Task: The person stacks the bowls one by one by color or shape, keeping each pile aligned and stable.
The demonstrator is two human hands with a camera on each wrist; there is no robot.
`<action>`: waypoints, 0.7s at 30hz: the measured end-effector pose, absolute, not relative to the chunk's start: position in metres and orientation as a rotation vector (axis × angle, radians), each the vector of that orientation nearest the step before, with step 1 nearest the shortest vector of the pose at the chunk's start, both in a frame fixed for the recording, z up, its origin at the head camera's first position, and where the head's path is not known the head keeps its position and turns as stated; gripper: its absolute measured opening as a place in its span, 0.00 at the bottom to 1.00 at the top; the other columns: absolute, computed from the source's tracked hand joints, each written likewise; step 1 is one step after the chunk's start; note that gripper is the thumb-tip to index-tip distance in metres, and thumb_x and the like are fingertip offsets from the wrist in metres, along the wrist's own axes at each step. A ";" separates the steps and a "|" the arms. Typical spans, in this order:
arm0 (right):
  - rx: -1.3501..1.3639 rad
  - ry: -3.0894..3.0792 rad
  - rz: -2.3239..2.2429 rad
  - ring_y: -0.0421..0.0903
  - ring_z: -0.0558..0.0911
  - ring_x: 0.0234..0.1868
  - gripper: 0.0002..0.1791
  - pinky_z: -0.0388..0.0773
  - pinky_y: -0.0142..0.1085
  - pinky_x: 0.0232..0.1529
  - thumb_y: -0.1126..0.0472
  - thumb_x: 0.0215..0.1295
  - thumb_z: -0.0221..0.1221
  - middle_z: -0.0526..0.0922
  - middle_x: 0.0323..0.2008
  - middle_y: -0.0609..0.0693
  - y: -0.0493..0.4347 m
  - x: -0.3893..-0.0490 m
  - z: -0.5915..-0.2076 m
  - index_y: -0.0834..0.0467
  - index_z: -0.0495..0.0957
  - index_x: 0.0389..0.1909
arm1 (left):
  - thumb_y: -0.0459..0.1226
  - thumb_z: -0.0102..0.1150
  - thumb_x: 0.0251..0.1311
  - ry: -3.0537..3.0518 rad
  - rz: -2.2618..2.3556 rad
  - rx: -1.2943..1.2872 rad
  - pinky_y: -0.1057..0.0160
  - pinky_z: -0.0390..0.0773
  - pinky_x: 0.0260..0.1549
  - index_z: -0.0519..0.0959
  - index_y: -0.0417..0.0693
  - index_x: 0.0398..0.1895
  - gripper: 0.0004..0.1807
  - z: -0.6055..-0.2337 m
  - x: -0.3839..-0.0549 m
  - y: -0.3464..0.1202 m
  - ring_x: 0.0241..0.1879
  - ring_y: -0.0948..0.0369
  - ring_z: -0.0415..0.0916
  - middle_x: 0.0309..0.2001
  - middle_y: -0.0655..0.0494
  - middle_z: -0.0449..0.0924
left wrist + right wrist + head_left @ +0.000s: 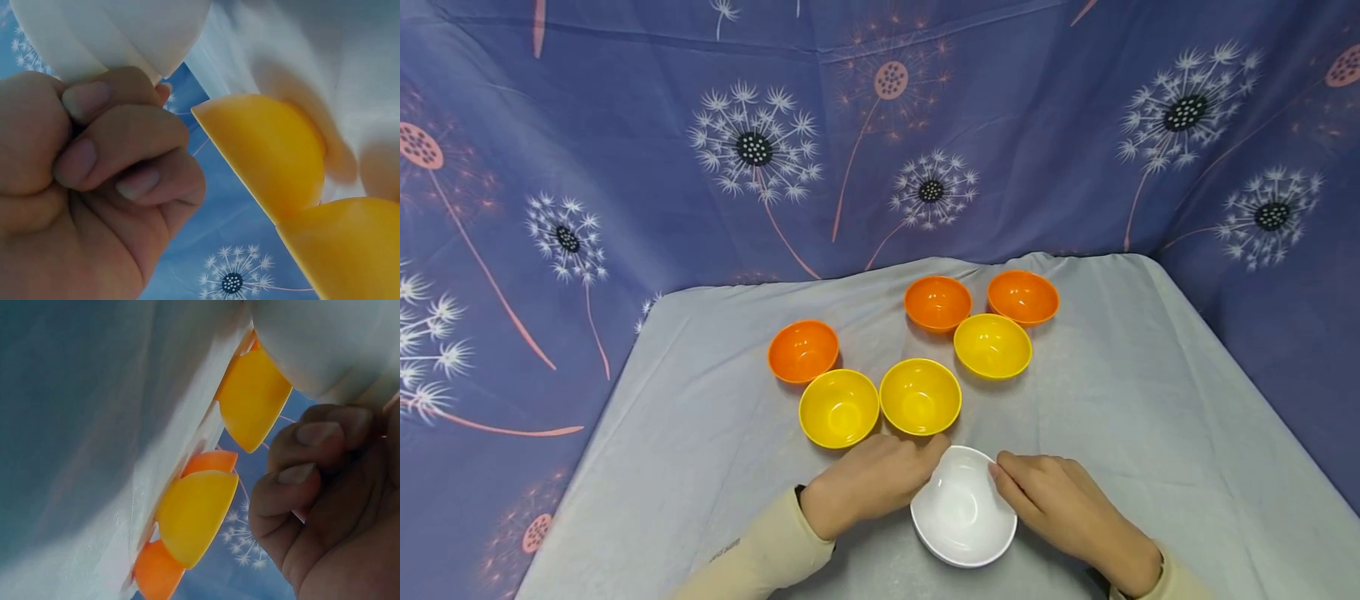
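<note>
A white bowl is at the front of the table between both hands, a little above or on the cloth; I cannot tell which. My left hand pinches its rim at the upper left, fingers curled, as the left wrist view also shows. Opposite, my right hand pinches the rim at the upper right with curled fingers. In the left wrist view, the white bowl's outside shows a line that may be a second nested rim. Just beyond the left hand stand two yellow bowls, one left and one right.
Farther back, a third yellow bowl stands near two orange bowls, one left and one right. Another orange bowl is at the left. Grey cloth covers the table; a dandelion-patterned blue curtain surrounds it.
</note>
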State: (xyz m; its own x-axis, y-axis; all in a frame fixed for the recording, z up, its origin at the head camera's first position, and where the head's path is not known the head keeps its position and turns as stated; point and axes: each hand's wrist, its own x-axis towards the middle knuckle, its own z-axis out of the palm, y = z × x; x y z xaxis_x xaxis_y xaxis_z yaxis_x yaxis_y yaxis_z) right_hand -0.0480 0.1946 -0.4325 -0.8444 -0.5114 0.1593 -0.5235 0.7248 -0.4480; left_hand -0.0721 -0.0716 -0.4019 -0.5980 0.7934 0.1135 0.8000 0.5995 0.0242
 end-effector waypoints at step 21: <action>0.068 -3.060 1.875 0.50 0.79 0.27 0.39 0.72 0.42 0.28 0.35 0.86 0.34 0.79 0.40 0.56 0.252 -0.184 -0.419 0.57 0.38 0.82 | 0.74 0.80 0.36 -3.075 -0.506 -1.377 0.70 0.77 0.38 0.63 0.58 0.71 0.61 -0.396 -0.066 -0.083 0.37 0.71 0.79 0.47 0.66 0.84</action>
